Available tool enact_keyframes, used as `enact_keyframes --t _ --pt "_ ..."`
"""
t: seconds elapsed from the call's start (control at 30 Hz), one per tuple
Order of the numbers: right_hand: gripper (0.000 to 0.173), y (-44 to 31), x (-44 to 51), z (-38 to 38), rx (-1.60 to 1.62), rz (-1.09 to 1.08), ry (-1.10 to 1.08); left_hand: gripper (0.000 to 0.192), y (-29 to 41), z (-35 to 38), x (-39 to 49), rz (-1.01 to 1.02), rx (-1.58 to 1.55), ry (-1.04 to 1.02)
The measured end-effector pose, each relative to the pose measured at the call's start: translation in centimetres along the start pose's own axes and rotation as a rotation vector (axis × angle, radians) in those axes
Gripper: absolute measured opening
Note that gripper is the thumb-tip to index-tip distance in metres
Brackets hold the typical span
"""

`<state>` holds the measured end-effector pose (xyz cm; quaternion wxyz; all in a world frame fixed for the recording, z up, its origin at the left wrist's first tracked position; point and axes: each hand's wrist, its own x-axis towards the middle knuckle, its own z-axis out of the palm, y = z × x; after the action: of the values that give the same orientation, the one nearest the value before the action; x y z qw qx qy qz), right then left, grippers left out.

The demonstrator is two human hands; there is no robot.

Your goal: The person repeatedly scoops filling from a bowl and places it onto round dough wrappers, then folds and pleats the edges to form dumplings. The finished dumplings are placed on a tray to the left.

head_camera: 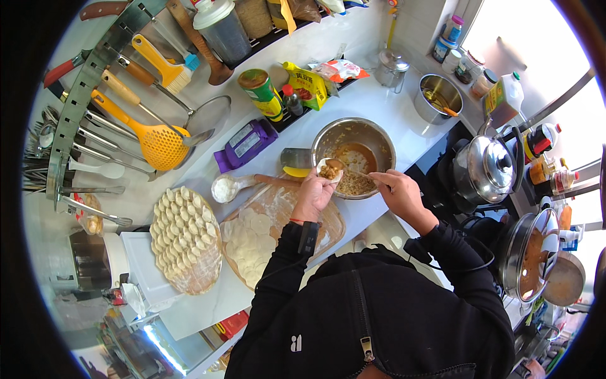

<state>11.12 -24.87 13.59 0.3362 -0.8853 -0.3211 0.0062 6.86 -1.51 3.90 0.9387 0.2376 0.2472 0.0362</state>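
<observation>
My left hand holds a round dough wrapper with brown filling on it. A small spoon is in my right hand, its bowl end at the wrapper. Both hands are over the near side of a steel mixing bowl, which holds minced filling and some liquid. Left of my left arm, flat dough wrappers overlap on a floured wooden board. Farther left, rows of folded dumplings cover most of a round floured board.
A wooden rolling pin lies beside a scoop of flour. Behind are a purple packet and a green canister. To the right stand a lidded pot on the stove and a steel pot. Utensils hang at left.
</observation>
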Motion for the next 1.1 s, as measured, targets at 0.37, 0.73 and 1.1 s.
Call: enact_keyframes --t 0.37,0.73,1.1 --pt "0.021 -0.3 -0.4 -0.1 -0.093 -0.160 0.097 0.062 0.6 -0.3 0.4 0.038 -0.028 -0.035" --pt "0.022 0.1 -0.2 0.1 -0.051 -0.111 0.116 0.070 0.7 -0.6 0.3 0.003 -0.112 -0.021" --pt "0.012 4.7 1.4 6.8 -0.698 0.122 -0.304 0.065 2.2 -0.2 -2.1 -0.079 -0.279 -0.157"
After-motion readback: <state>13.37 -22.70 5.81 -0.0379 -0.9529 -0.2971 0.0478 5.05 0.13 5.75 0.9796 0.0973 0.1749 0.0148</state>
